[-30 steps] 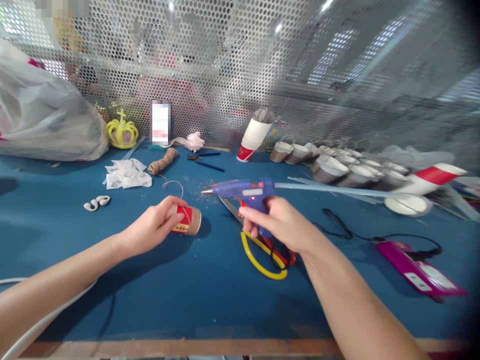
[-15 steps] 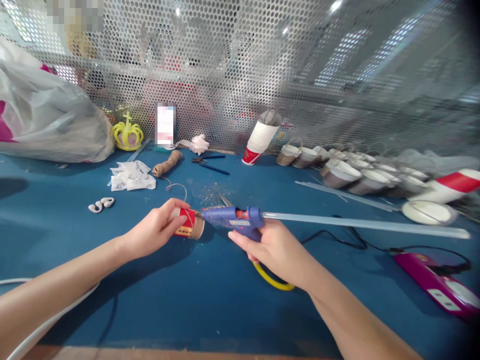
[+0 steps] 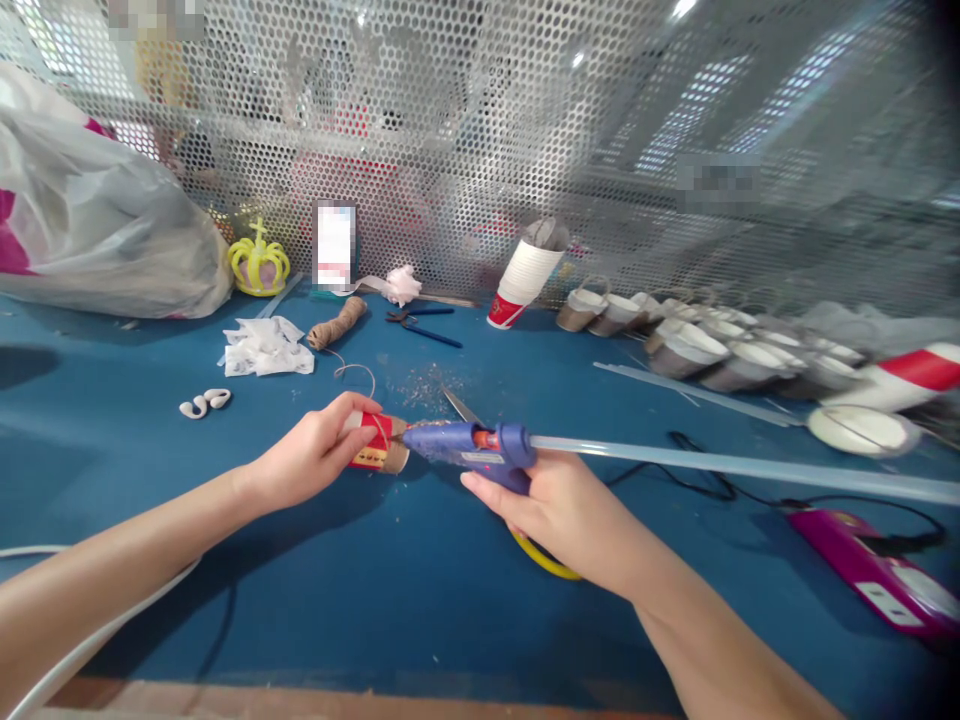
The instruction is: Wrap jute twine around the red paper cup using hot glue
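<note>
Red paper cup (image 3: 367,456) with a yellow printed band and coarse brown twine wrapped round its right end lies sideways in my left hand (image 3: 319,448), over the middle of the smooth blue table (image 3: 300,610). Behind rises a grey metal screen (image 3: 420,130) punched with round holes. A bulging, translucent plastic bag (image 3: 112,220) with magenta patches slumps at far left; at right sit rows of small grey-brown cups (image 3: 690,350) with white insides, and nearer me a glossy purple power strip (image 3: 855,565). By the screen leans a ribbed stack of white paper cups (image 3: 529,275), red at the bottom.

My right fingers curl round the grip of a blue plastic glue gun (image 3: 450,445), a long translucent glue stick (image 3: 712,465) jutting from its back. Its pale label is too small to read. The nozzle meets the twine end, touching or just above, I can't tell. My left thumb and fingers clasp the cup; the dark marks on its band are illegible. Smaller still: a yellow crown (image 3: 259,268), a fuzzy twine bundle (image 3: 337,323) and white curled pieces (image 3: 205,402).
</note>
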{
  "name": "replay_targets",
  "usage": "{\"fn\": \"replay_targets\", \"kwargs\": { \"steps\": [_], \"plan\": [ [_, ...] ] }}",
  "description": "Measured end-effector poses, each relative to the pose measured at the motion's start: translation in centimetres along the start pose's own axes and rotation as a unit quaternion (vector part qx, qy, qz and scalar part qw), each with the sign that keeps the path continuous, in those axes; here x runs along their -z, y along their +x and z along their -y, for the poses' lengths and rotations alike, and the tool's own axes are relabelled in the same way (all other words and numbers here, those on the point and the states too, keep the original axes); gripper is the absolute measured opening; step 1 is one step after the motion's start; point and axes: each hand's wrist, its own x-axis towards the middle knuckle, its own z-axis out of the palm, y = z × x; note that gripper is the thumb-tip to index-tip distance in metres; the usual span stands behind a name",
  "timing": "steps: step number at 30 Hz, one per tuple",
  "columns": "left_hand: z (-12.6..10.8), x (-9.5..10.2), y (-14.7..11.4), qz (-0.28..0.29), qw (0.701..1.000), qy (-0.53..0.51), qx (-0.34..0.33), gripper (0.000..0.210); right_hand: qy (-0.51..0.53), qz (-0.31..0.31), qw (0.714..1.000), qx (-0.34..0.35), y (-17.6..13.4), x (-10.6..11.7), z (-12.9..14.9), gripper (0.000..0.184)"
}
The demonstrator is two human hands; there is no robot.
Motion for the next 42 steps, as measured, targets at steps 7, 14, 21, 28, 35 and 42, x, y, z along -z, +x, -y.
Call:
{"fn": "replay_targets", "kwargs": {
  "steps": [7,14,21,28,35,42],
  "plan": [
    [-0.1,0.1,-0.1,0.006,1.0,-0.011,-0.003,0.029,-0.055,-0.001,0.998,0.025,-0.2,-0.1,0.2,0.017],
    [-0.2,0.0,-0.1,0.002,1.0,-0.006,-0.01,0.027,-0.114,0.003,0.993,0.042,-0.4,-0.1,-0.1,0.022],
    [-0.3,0.1,-0.1,0.013,1.0,0.003,-0.026,0.027,-0.127,0.012,0.991,0.046,-0.6,0.0,0.2,0.02],
    [0.0,-0.1,-0.1,0.004,0.999,0.018,-0.034,0.027,-0.106,0.004,0.994,0.03,-0.6,0.0,0.1,0.02],
    [0.2,-0.2,-0.2,0.007,0.999,0.025,-0.044,0.028,-0.064,-0.006,0.998,0.004,0.1,0.0,-0.1,0.019],
    [0.2,-0.3,-0.2,0.005,0.998,0.032,-0.048,0.027,-0.031,-0.001,0.999,0.009,0.9,0.2,0.5,0.015]
  ]
}}
